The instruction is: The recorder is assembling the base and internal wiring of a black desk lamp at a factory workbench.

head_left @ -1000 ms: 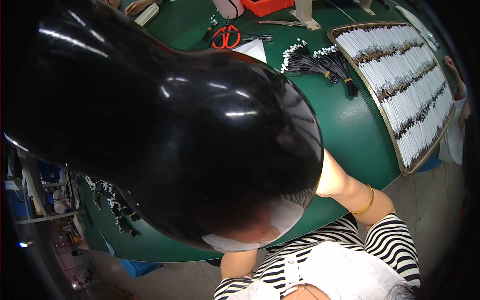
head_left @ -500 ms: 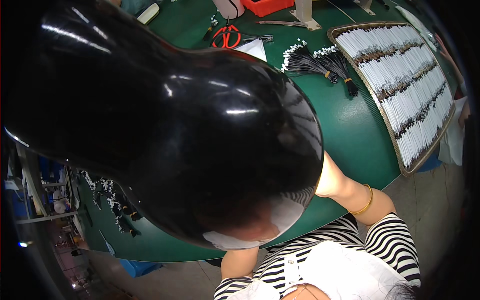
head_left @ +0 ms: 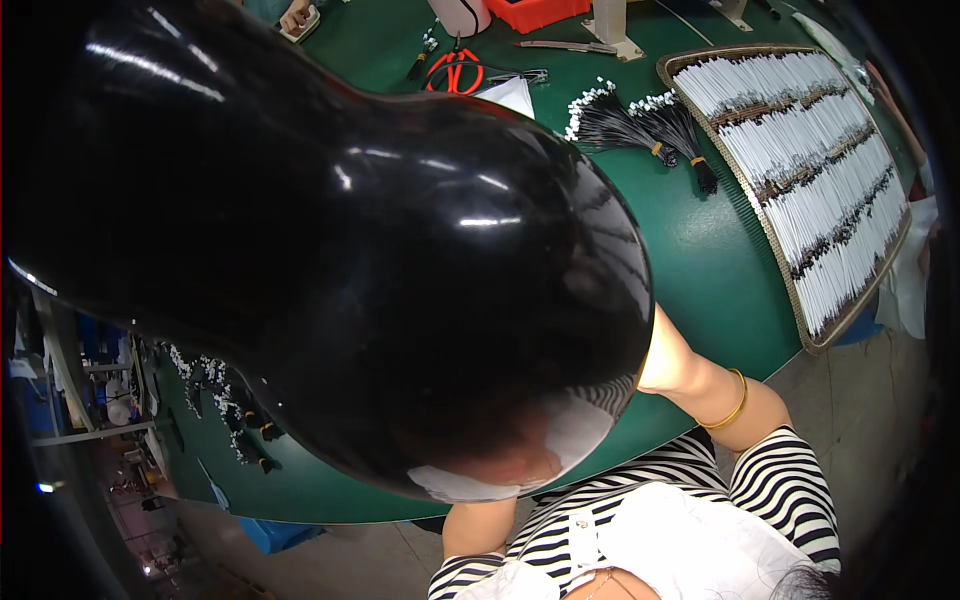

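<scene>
A large glossy black hood (head_left: 400, 230), rounded like a lamp head, fills the middle and left of the view and covers my work area. My right hand (head_left: 662, 352) goes in under its right edge; only the wrist side shows, with a gold bangle (head_left: 737, 400) on the arm. My left forearm (head_left: 480, 525) rises from the lower edge and passes beneath the hood, which conceals that hand. Fingers of both hands are hidden, along with anything they hold. Nearest beyond the hood lie bundles of black wires (head_left: 640, 130) with white connectors.
A tray (head_left: 745, 190) of white tubes in rows stands at right on the green table (head_left: 710, 270). Orange-handled scissors (head_left: 455, 72), tweezers (head_left: 565, 46) and a red bin (head_left: 540, 12) are at the back. More wire bundles (head_left: 225, 395) lie left. Another person's hand (head_left: 296, 18) touches a white object.
Another person's hand has come into view at the top, on the white object. The black hood sits very slightly farther right in the picture. My arms look nearly unchanged.
</scene>
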The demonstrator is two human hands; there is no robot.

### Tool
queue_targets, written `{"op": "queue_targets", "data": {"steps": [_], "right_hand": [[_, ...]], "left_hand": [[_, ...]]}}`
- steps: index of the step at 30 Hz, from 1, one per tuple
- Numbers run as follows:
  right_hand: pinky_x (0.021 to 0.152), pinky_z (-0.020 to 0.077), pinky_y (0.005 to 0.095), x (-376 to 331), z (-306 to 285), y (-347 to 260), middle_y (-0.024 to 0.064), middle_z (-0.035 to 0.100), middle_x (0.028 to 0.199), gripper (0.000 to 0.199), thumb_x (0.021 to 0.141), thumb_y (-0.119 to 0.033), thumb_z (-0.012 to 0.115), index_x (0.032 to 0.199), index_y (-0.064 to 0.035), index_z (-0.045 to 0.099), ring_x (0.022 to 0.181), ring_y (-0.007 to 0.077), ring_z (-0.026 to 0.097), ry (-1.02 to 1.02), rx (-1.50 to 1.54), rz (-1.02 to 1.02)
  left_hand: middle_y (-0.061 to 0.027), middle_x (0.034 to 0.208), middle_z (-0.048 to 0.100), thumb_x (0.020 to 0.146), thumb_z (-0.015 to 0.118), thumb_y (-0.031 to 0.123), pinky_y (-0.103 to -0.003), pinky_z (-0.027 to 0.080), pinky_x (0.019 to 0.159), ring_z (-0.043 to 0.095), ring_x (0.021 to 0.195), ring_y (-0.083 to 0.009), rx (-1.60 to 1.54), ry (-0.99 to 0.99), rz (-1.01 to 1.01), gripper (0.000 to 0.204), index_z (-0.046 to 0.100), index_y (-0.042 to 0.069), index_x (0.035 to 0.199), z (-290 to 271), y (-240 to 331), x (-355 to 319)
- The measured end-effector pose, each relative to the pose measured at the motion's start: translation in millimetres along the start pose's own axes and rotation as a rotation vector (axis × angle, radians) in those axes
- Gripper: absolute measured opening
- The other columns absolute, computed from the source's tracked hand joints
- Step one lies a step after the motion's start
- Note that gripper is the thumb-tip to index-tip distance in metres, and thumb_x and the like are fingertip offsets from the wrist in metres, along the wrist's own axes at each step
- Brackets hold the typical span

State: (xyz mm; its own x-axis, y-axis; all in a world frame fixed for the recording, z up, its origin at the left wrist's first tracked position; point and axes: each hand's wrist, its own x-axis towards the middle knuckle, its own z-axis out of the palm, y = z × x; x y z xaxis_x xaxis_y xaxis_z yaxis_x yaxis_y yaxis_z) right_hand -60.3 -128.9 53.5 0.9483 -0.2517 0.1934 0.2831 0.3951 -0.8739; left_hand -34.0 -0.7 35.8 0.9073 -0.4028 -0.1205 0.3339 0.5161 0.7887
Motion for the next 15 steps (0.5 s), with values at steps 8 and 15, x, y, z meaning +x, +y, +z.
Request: {"op": "queue_targets", "data": {"steps": [8,15], "right_hand": [[0.056,0.0386,0.0170,-0.4,-2.7,-0.6,0.0006,0.050,0.066,0.017,0.070,-0.003,0.057,0.086,0.0007,0.054,0.061,0.0038,0.045,-0.066,-0.093,0.004],[0.061,0.0409,0.0193,-0.3,-0.1,-0.3,0.0040,0.055,0.071,0.015,0.070,-0.004,0.057,0.083,0.0015,0.055,0.067,0.0071,0.050,0.000,-0.123,-0.049]], "left_hand": [[-0.0084,0.094,0.050,0.069,0.047,-0.006,-0.028,0.039,0.078,0.049,0.087,-0.0160,-0.056,-0.083,0.012,0.032,0.043,-0.002,0.100,-3.3,-3.9,-0.8],[-0.0113,0.098,0.049,0.069,0.045,-0.006,-0.030,0.039,0.080,0.048,0.091,-0.0190,-0.021,0.026,-0.055,0.034,0.041,-0.003,0.102,-2.7,-0.9,-0.4]]}}
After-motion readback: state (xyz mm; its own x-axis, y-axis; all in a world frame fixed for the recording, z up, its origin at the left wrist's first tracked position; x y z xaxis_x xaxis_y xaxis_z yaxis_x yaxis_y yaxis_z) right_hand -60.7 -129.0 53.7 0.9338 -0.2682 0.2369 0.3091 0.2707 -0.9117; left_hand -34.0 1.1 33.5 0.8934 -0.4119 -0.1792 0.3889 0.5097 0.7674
